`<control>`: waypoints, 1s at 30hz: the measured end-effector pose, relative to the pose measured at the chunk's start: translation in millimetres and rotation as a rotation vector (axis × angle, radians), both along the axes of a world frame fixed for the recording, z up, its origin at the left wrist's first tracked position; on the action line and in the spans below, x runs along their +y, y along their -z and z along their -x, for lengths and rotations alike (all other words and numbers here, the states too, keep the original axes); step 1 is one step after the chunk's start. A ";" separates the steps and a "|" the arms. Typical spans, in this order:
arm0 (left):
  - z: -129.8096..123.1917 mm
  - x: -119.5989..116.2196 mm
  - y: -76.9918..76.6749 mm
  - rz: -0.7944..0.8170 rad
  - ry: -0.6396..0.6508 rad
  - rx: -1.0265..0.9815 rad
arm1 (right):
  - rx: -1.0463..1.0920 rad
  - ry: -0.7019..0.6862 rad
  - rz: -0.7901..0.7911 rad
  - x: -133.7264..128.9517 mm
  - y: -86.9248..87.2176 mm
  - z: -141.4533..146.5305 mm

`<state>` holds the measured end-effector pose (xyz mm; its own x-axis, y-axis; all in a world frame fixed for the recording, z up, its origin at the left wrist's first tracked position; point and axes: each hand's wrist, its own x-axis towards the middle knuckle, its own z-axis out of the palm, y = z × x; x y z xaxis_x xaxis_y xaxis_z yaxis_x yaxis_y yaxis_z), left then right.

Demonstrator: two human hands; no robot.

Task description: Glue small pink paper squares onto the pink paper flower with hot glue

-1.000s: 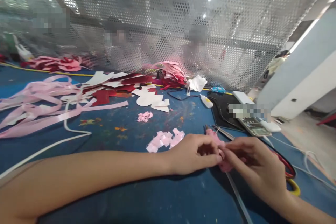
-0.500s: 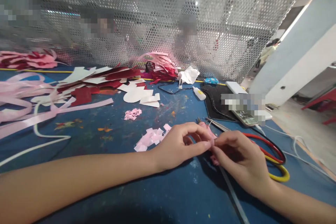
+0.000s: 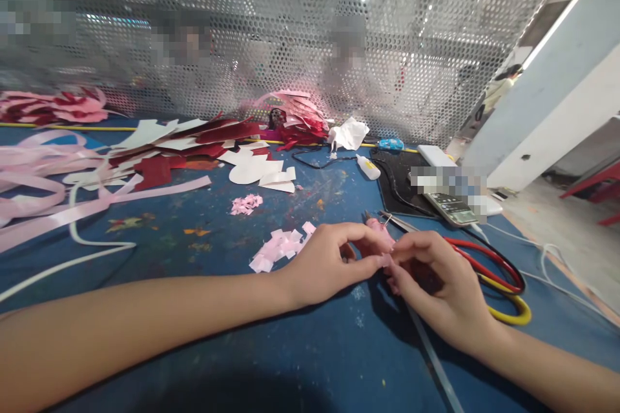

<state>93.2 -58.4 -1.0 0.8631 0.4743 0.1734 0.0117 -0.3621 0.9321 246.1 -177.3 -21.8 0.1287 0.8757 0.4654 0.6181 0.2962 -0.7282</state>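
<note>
My left hand [image 3: 329, 264] and my right hand [image 3: 443, 297] meet above the blue table, fingertips pinched together on a small pale pink ribbon piece [image 3: 385, 261]. Just behind the fingertips lies a pink object with a dark pointed tip [image 3: 376, 229], partly hidden by my hands. A translucent strip [image 3: 438, 364] runs from beneath my right hand toward the near edge. Left of my left hand is a pile of cut pink ribbon squares [image 3: 276, 249], with a smaller heap of pink bits [image 3: 246, 204] behind it.
Scissors with red-and-black handles [image 3: 489, 261] and a yellow loop [image 3: 516, 313] lie right of my right hand. Farther back are a small white bottle [image 3: 368, 167], a phone [image 3: 453, 208], white cutouts [image 3: 252, 168] and pink ribbons [image 3: 53, 213]. A perforated metal screen [image 3: 290, 32] stands behind.
Both hands stay together and have shifted slightly, with the pink ribbon piece now turned a little between the fingertips. The view has moved slightly.
</note>
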 end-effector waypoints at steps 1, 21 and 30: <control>-0.1 -0.2 0.2 0.005 0.004 0.002 | -0.003 -0.005 0.004 0.3 -0.6 0.2; -2.8 0.0 0.1 0.154 0.014 -0.008 | -0.174 0.107 -0.033 -1.0 -3.2 -2.8; -6.1 7.6 2.7 0.256 -0.118 0.032 | -0.867 0.173 -0.016 -9.0 -0.4 -38.5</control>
